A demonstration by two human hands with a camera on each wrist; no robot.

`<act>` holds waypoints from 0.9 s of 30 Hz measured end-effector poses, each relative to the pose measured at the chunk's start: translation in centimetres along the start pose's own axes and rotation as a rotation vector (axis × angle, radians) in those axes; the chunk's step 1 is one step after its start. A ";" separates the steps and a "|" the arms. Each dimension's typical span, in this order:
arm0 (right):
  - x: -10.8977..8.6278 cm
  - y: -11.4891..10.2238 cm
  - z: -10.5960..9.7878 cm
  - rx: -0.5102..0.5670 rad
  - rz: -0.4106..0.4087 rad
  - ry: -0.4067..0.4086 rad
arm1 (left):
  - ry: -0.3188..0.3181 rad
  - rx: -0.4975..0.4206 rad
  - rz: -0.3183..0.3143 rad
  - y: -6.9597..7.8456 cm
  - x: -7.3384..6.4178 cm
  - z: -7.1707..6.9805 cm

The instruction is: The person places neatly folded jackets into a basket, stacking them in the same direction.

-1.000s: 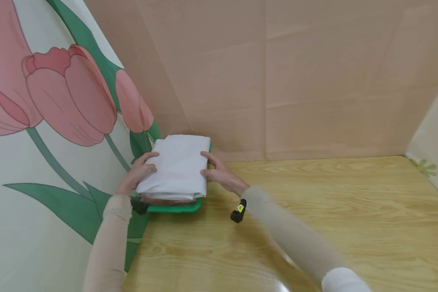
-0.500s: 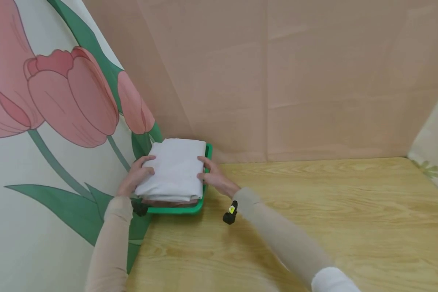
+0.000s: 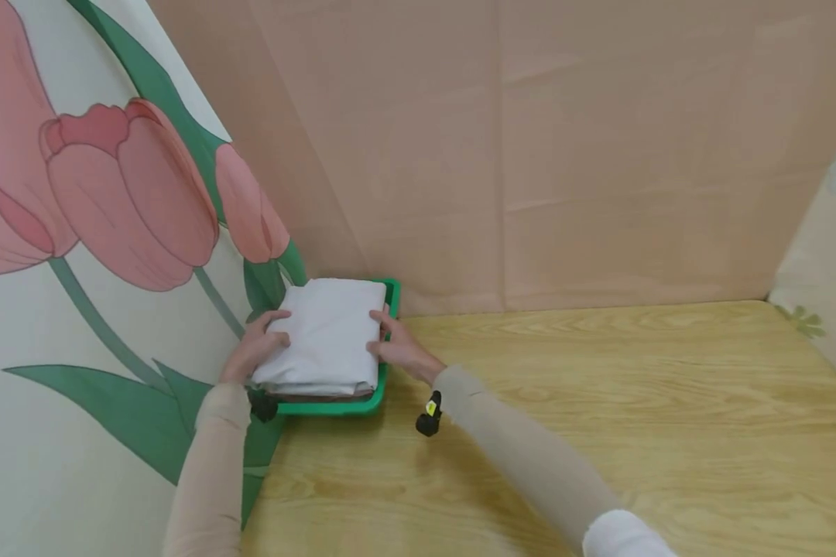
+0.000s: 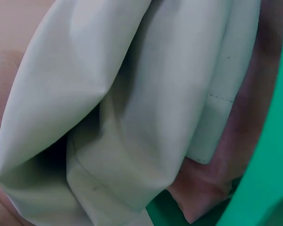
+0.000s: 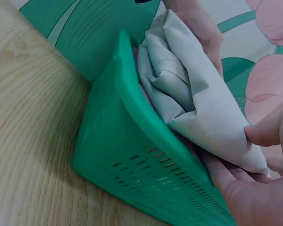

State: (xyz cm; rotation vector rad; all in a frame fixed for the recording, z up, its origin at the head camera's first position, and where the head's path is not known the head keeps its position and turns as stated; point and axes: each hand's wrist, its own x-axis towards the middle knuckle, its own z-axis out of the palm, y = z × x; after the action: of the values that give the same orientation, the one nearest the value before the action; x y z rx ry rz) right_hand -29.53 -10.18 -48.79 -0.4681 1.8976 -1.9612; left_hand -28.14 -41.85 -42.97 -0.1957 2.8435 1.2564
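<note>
A folded white cloth point(image 3: 327, 333) lies at the top of a green plastic basket point(image 3: 383, 391) in the far left corner of the table. My left hand point(image 3: 254, 346) holds the cloth by its left side; some of its fingers are hidden. On the opposite side my right hand point(image 3: 404, 346) grips the edge, and in the right wrist view the thumb presses on top while the fingers point(image 5: 217, 174) reach underneath. Below the white folds a pinkish-brown cloth point(image 4: 217, 181) shows inside the basket.
The wood-grain table point(image 3: 599, 418) stretches to the right and front. A tulip-printed panel point(image 3: 111, 325) rises close along the basket's left side. Behind stands a creased pinkish-tan sheet point(image 3: 529, 155), and a pale panel point(image 3: 825, 271) borders the right.
Both hands have lowered the white cloth and shifted it slightly left, so it sits further down over the basket. More of the basket's right rim shows now.
</note>
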 end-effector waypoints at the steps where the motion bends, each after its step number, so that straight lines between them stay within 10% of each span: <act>1: 0.0 0.1 0.1 -0.019 -0.005 0.008 | -0.002 -0.003 -0.003 -0.1 0.0 0.1; 17: -0.6 1.5 1.4 -0.562 -0.187 0.125 | -0.008 0.009 0.029 -1.5 -0.6 1.7; 27: -1.3 2.4 1.1 -0.703 -0.218 0.190 | 0.039 0.276 0.099 -1.7 -0.4 3.9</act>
State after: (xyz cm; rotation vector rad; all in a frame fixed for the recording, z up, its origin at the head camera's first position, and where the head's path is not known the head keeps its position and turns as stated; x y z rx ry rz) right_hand -27.83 -10.59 -51.13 -0.7162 2.7512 -1.4343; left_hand -27.65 -40.12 -46.84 -0.0738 3.0521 0.8657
